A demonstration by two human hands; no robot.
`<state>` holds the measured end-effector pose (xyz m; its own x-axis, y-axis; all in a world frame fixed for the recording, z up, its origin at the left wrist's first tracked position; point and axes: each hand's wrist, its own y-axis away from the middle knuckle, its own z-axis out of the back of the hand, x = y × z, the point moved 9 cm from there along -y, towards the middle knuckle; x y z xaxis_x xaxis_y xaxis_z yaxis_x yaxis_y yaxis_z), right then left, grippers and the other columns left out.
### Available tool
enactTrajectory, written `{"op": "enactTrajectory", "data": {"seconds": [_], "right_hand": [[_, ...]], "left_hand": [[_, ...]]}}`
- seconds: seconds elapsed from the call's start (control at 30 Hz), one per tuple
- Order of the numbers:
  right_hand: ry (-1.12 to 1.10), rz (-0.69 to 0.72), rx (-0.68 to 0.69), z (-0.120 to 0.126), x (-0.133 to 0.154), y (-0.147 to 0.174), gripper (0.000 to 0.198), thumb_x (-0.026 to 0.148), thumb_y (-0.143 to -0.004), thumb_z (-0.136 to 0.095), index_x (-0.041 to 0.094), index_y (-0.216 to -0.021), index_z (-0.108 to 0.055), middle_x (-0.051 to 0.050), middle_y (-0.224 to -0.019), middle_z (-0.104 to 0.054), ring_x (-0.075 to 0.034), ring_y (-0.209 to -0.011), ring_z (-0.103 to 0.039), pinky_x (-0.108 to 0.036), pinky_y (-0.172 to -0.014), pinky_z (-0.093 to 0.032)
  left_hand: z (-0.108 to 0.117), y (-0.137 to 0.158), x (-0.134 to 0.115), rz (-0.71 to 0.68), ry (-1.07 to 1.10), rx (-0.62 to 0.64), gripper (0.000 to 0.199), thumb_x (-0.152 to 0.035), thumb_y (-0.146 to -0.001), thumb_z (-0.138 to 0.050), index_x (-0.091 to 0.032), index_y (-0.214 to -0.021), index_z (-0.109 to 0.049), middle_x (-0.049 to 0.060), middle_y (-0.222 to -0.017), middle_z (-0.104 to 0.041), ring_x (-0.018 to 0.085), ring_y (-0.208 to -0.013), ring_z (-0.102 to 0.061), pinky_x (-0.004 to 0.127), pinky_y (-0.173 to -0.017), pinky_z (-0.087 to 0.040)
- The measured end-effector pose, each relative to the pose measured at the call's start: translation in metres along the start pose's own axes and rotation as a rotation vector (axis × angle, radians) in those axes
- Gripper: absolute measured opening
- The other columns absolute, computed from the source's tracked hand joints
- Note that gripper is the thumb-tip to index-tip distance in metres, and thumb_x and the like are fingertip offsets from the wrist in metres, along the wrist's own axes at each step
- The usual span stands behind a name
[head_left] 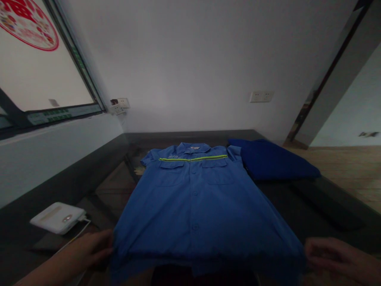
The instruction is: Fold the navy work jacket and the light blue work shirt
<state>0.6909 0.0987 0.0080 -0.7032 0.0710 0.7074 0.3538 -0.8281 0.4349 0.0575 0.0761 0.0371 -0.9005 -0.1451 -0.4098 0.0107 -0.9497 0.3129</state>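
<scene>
A blue short-sleeved work shirt [178, 206] lies front up on the dark table, its collar at the far end and its hem toward me. A yellow-green stripe crosses the chest above two flap pockets, and the buttons run down the middle. My left hand [97, 248] grips the lower left corner of the hem, fingertips partly hidden at the cloth edge. At the lower right corner, my right hand [333, 256] is closed on the hem, its fingers curled. The hem hangs over the table's near side.
A folded darker blue cloth [274, 161] lies at the table's right back. A white power bank-like device [58, 217] with a cable [73, 238] sits at left. The dark glossy table [104, 190] meets the wall, which carries sockets [262, 96].
</scene>
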Motion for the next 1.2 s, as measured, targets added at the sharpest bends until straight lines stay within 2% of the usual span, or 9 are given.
{"op": "enactTrajectory", "data": {"seconds": [0.07,0.2,0.3,0.37,0.5,0.63,0.8,0.97,1.2], "right_hand": [[-0.052,0.027,-0.024,0.011,0.029,-0.004,0.038,0.064,-0.076,-0.053,0.03,-0.073,-0.068,-0.014,-0.08,-0.066,-0.026,-0.075,-0.064,-0.036,-0.066,-0.05],[-0.064,0.093,-0.335,0.055,0.058,-0.033,0.047,0.066,-0.072,-0.057,0.025,-0.09,-0.069,-0.013,-0.098,-0.068,-0.029,-0.091,-0.064,-0.037,-0.077,-0.053],[-0.018,0.122,-0.52,0.078,0.054,-0.068,0.056,0.065,-0.066,-0.059,0.021,-0.1,-0.066,-0.013,-0.099,-0.069,-0.029,-0.091,-0.065,-0.038,-0.08,-0.053],[0.02,0.112,-0.553,0.085,0.051,-0.094,0.059,0.062,-0.068,-0.059,0.019,-0.108,-0.063,-0.012,-0.097,-0.069,-0.027,-0.087,-0.066,-0.037,-0.078,-0.054],[0.075,0.05,-0.536,0.087,0.053,-0.133,0.058,0.047,-0.076,-0.056,0.014,-0.124,-0.056,-0.013,-0.096,-0.07,-0.026,-0.084,-0.067,-0.035,-0.074,-0.054],[-0.04,0.038,-0.417,0.075,0.053,-0.145,0.063,0.036,-0.076,-0.059,0.008,-0.131,-0.05,-0.016,-0.098,-0.071,-0.026,-0.084,-0.068,-0.035,-0.075,-0.053],[-0.185,0.079,-0.309,0.06,0.045,-0.131,0.061,0.044,-0.068,-0.064,0.013,-0.12,-0.061,-0.014,-0.1,-0.072,-0.03,-0.089,-0.068,-0.04,-0.081,-0.053],[-0.143,0.088,-0.217,0.048,0.049,-0.111,0.058,0.054,-0.066,-0.063,0.015,-0.109,-0.068,-0.013,-0.099,-0.072,-0.031,-0.09,-0.068,-0.04,-0.081,-0.054],[-0.073,0.059,-0.19,0.035,0.048,-0.082,0.057,0.055,-0.063,-0.064,0.02,-0.107,-0.068,-0.011,-0.103,-0.071,-0.031,-0.096,-0.066,-0.039,-0.085,-0.053]], "left_hand": [[0.014,-0.014,-0.007,-0.004,0.008,-0.029,0.049,-0.067,-0.066,-0.048,-0.024,-0.081,-0.067,0.007,-0.085,-0.072,0.026,-0.081,-0.066,0.032,-0.077,-0.049],[0.039,-0.053,0.001,0.021,0.098,-0.193,0.066,-0.068,-0.062,-0.05,-0.02,-0.105,-0.062,0.011,-0.11,-0.069,0.03,-0.1,-0.064,0.034,-0.088,-0.049],[0.037,-0.089,0.002,-0.003,0.199,-0.142,0.077,-0.069,-0.059,-0.053,-0.016,-0.114,-0.059,0.013,-0.118,-0.065,0.03,-0.106,-0.062,0.033,-0.088,-0.05],[0.032,-0.111,-0.002,0.013,0.247,-0.065,0.08,-0.072,-0.059,-0.052,-0.014,-0.114,-0.059,0.013,-0.119,-0.065,0.03,-0.105,-0.063,0.032,-0.082,-0.053],[0.025,-0.134,-0.007,0.096,0.32,0.04,0.087,-0.077,-0.057,-0.052,-0.01,-0.112,-0.06,0.014,-0.109,-0.068,0.031,-0.096,-0.066,0.032,-0.068,-0.055],[0.022,-0.138,-0.005,0.05,0.35,0.055,0.078,-0.076,-0.052,-0.059,-0.013,-0.096,-0.067,0.011,-0.096,-0.072,0.03,-0.09,-0.067,0.033,-0.074,-0.055],[0.014,-0.125,0.005,0.014,0.412,0.114,0.071,-0.074,-0.055,-0.062,-0.015,-0.092,-0.069,0.008,-0.092,-0.074,0.029,-0.088,-0.068,0.034,-0.08,-0.054],[0.005,-0.102,-0.004,-0.002,0.403,0.211,0.071,-0.072,-0.055,-0.062,-0.015,-0.096,-0.07,0.008,-0.1,-0.073,0.031,-0.094,-0.067,0.036,-0.083,-0.054],[-0.002,-0.073,-0.006,-0.01,0.29,0.249,0.061,-0.066,-0.061,-0.062,-0.017,-0.096,-0.071,0.005,-0.099,-0.073,0.029,-0.093,-0.067,0.032,-0.079,-0.054]]}}
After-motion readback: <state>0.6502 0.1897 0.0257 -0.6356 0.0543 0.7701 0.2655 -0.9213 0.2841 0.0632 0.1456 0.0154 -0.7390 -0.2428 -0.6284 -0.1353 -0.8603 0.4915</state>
